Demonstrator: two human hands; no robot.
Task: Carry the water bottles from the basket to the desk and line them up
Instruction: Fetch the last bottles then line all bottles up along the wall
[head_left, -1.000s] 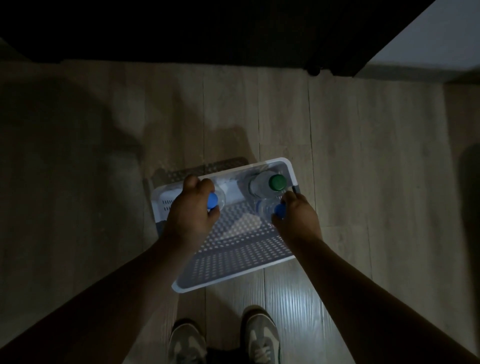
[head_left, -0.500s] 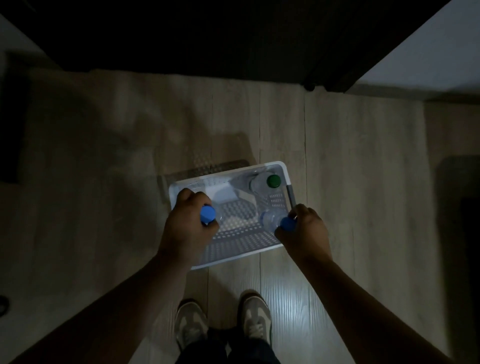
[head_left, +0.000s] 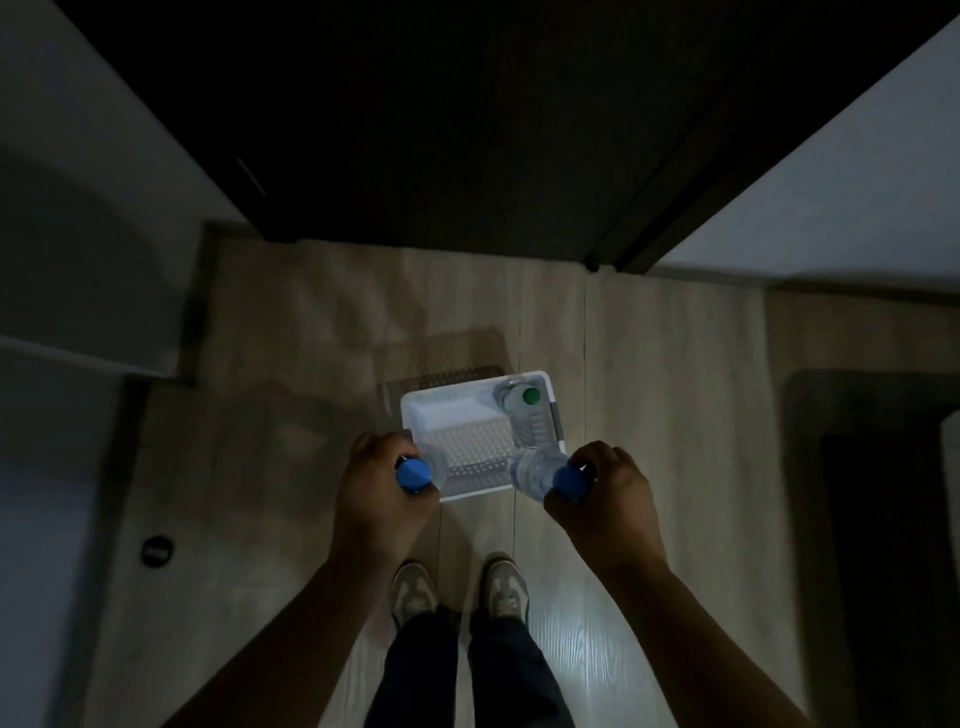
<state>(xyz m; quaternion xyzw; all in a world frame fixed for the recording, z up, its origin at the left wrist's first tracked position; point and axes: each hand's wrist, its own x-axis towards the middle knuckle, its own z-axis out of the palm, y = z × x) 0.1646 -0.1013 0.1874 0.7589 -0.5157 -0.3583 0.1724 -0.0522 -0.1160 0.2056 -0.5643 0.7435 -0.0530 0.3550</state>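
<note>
1. Looking down from the head camera, I see a white perforated plastic basket (head_left: 470, 415) sitting on the pale wood-plank floor (head_left: 649, 415), just ahead of two grey shoes (head_left: 413, 592).
2. My left hand (head_left: 382, 493) has its grip clenched around the neck of a clear plastic water bottle with a blue cap (head_left: 415, 473); the bottle hangs over the basket's near left corner.
3. My right hand (head_left: 605, 499) has its grip wrapped around a second clear blue-capped water bottle (head_left: 540, 473), tilted with its body pointing left, over the basket's near right corner.
4. One clear bottle with a green cap (head_left: 527, 402) remains inside the basket, standing against the far right corner.
5. A small round dark object (head_left: 157, 551) lies on the floor well left of my feet.
6. Dark furniture (head_left: 467, 130) fills the top of the view; the light is too dim for me to tell what it is.
</note>
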